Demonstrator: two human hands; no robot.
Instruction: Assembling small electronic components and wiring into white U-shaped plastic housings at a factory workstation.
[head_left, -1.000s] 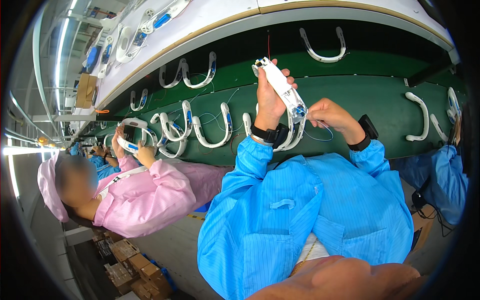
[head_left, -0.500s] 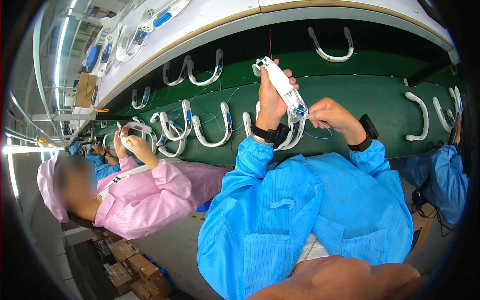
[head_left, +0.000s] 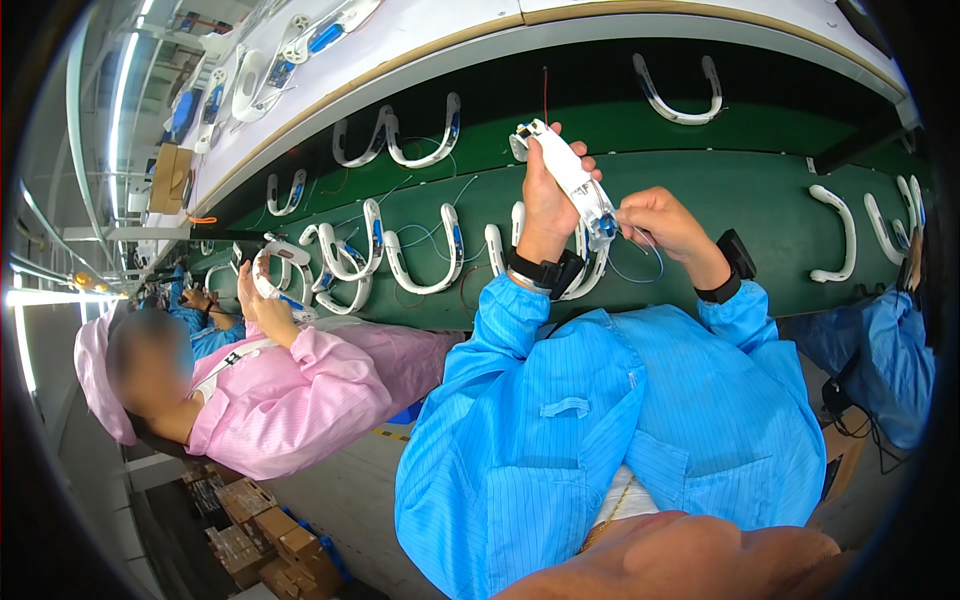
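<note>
My left hand [head_left: 546, 200] is wrapped round a white curved plastic housing [head_left: 566, 168], held tilted above the green work surface. Its upper end shows small dark and metallic parts; bare electronics and a blue piece show at its lower end. Close to that lower end, the fingers of my right hand [head_left: 668, 224] are pinched on a thin blue wire [head_left: 636, 279], which loops down below them. The exact spot where the wire meets the housing is too small to make out. Behind my left wrist, another white U-shaped housing [head_left: 598, 270] is partly hidden.
Several white U-shaped housings [head_left: 425, 285] lie along the green surface [head_left: 730, 180], some with loose wires. More housings [head_left: 680, 115] rest on the strip behind. A white shelf [head_left: 640, 15] runs above. To the left, a co-worker in pink [head_left: 300, 400] handles another housing.
The housings on the far strip have shifted right. My left hand and its housing have moved slightly right and down. The co-worker's hands and housing have changed position.
</note>
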